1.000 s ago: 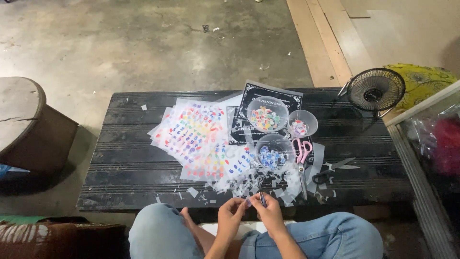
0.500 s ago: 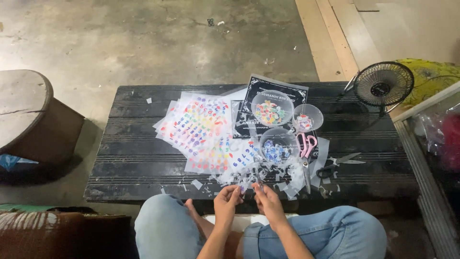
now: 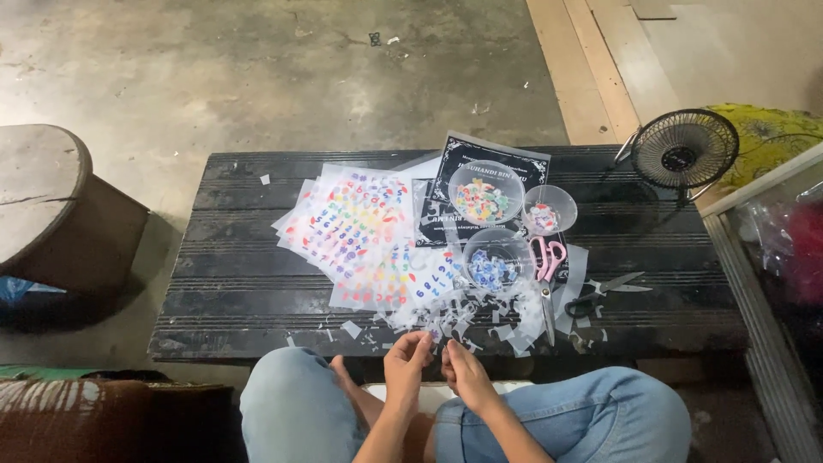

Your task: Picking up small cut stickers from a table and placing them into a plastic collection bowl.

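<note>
left hand [image 3: 405, 364] and right hand [image 3: 464, 377] meeting, each grip pinching a small paper scrap [image 3: 435, 339], by low black table [image 3: 240, 296]

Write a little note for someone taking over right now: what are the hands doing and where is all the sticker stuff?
Left hand and right hand: together at the table's near edge, pinching a small piece too tiny to identify.
Sticker sheets: spread mid-table.
Three clear bowls: right of the sheets, holding coloured bits.
Pink scissors and black scissors: lying beside the bowls.
Done: cut scraps piled before the hands.
Left: sheets look mostly full.
</note>
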